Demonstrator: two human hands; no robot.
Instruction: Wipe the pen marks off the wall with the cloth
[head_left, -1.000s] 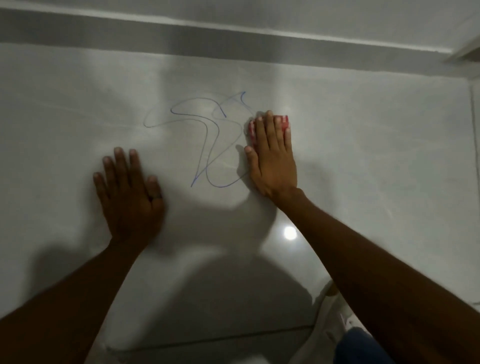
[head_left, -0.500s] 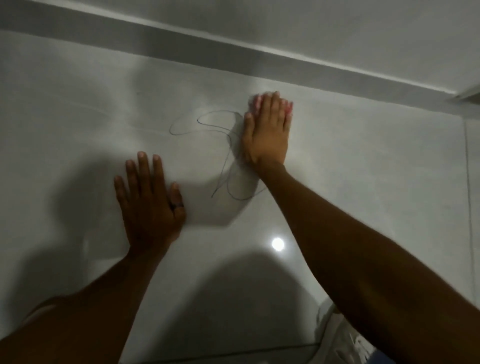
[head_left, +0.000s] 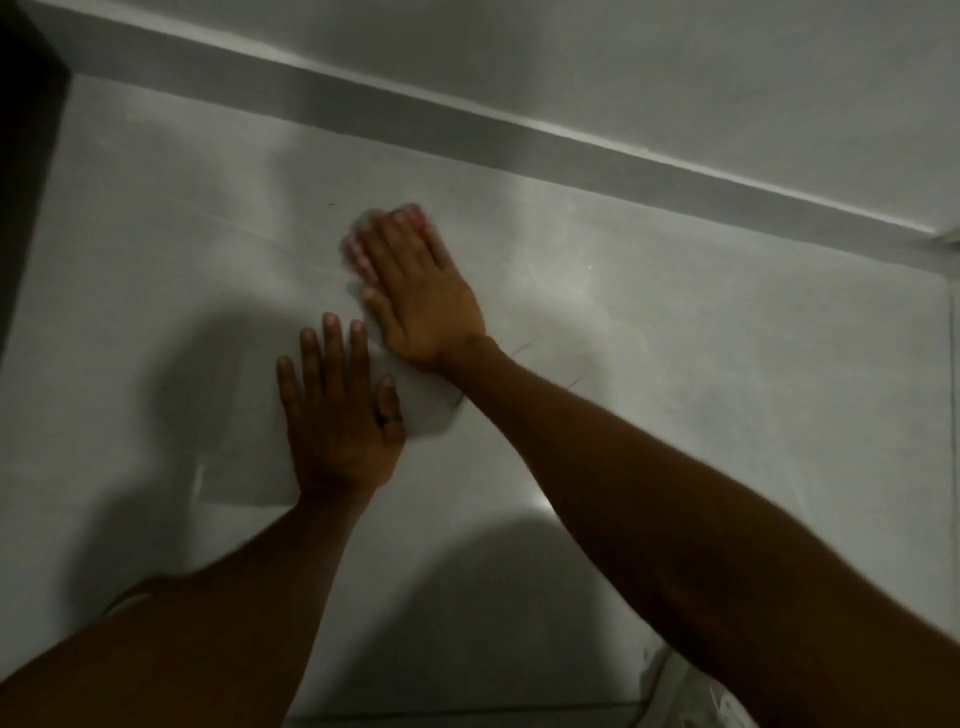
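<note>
Right hand (head_left: 423, 293) flat on wall (head_left: 675, 312), frame centre, fingers together, pressing reddish cloth (head_left: 358, 249); cloth edge peeks past fingertips, blurred. Left hand (head_left: 337, 415) just below-left, palm flat, fingers spread, holds nothing. Faint pen marks (head_left: 524, 347) right of right wrist.

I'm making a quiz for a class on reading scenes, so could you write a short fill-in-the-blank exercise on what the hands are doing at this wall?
1. The right hand presses a pinkish ____ flat against the wall.
2. The left hand lies flat on the wall with its fingers ____.
3. A dark ____ sits on a finger of the left hand.
4. A few faint pen marks show just to the ____ of the right wrist.

Missing words: cloth; spread; ring; right
</note>
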